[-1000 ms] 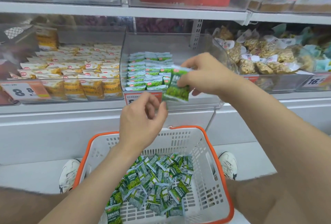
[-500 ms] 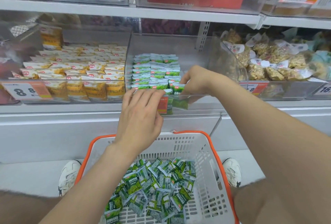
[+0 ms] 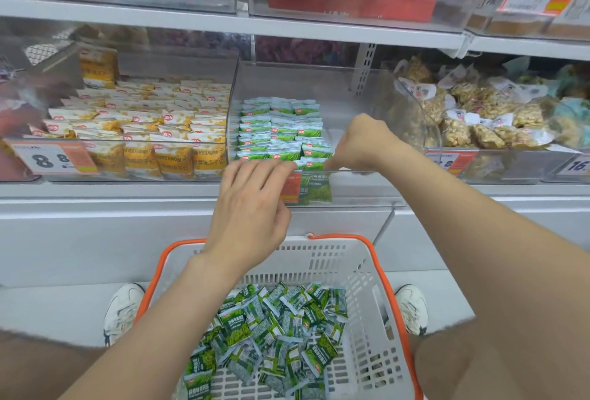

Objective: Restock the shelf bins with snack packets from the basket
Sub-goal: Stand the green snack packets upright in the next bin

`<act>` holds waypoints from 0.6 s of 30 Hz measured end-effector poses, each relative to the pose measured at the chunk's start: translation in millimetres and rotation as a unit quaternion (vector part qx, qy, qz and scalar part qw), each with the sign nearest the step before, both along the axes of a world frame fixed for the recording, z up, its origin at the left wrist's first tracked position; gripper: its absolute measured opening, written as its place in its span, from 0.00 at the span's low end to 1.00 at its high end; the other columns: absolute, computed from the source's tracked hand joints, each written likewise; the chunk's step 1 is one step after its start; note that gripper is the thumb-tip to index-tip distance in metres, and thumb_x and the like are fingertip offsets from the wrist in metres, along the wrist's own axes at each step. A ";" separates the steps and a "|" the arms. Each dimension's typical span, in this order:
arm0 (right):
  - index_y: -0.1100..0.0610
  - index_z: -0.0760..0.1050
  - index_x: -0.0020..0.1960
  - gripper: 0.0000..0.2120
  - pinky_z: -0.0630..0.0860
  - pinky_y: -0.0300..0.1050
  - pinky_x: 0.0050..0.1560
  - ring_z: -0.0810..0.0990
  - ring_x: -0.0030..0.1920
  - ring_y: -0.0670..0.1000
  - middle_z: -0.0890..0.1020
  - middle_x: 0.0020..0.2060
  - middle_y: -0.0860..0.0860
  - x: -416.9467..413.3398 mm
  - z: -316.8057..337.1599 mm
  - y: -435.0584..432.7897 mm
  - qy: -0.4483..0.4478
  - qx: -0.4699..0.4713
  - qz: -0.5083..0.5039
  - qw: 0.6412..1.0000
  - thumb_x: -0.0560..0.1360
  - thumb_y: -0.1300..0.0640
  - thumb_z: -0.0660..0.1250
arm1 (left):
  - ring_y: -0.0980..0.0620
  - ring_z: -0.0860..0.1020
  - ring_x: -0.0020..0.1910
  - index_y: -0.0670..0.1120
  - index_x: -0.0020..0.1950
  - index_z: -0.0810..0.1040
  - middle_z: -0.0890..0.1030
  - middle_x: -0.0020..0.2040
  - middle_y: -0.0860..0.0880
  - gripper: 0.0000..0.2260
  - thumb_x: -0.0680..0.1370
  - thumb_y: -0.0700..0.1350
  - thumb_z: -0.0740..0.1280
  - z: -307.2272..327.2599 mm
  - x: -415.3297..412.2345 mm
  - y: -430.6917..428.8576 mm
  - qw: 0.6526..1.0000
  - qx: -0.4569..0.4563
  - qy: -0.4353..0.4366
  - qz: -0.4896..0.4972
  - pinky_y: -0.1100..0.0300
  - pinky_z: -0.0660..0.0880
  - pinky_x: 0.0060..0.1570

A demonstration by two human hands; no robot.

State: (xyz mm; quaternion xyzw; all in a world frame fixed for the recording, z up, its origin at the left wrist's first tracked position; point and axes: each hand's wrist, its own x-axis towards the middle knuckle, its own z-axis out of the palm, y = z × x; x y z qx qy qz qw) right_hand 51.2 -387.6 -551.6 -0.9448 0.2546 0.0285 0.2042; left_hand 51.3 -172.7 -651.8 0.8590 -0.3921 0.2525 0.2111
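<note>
A clear middle shelf bin holds upright rows of green snack packets. My right hand reaches into the bin from the right and pinches the top of a green packet standing at the front of the rows, seen through the bin's front wall. With fingers straight, my left hand presses the front row of packets at the bin's front edge. Below, a white basket with an orange rim holds several loose green packets.
The left bin holds yellow packets behind a price tag. A bin of clear-wrapped brown snacks stands to the right. An upper shelf with more bins overhangs. My shoes flank the basket.
My right hand carried the green packet from in front of the bin down into its front row. My left hand rose from above the basket and flattened against the packets.
</note>
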 end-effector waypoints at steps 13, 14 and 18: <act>0.55 0.72 0.39 0.09 0.75 0.45 0.35 0.81 0.39 0.55 0.78 0.37 0.52 -86.6 -40.8 85.4 0.215 -0.153 0.320 0.910 0.74 0.54 0.70 | 0.47 0.74 0.30 0.50 0.42 0.76 0.75 0.35 0.54 0.04 0.72 0.47 0.62 -83.1 -11.2 31.3 0.997 -0.002 0.079 -0.011 0.59 0.65 0.27; 0.55 0.72 0.42 0.08 0.73 0.45 0.36 0.79 0.40 0.54 0.76 0.39 0.52 -90.8 -54.6 92.1 0.236 -0.165 0.342 0.895 0.76 0.55 0.68 | 0.48 0.76 0.32 0.52 0.42 0.75 0.76 0.35 0.55 0.05 0.73 0.50 0.61 -99.9 -10.1 38.7 0.988 0.074 0.137 -0.007 0.58 0.66 0.29; 0.55 0.72 0.50 0.01 0.70 0.47 0.34 0.71 0.35 0.50 0.70 0.41 0.51 -103.0 -103.3 114.4 0.304 -0.212 0.404 0.837 0.80 0.59 0.64 | 0.49 0.77 0.35 0.52 0.42 0.76 0.79 0.36 0.53 0.08 0.77 0.52 0.60 -161.1 -17.3 64.9 0.907 0.300 0.297 0.006 0.56 0.74 0.34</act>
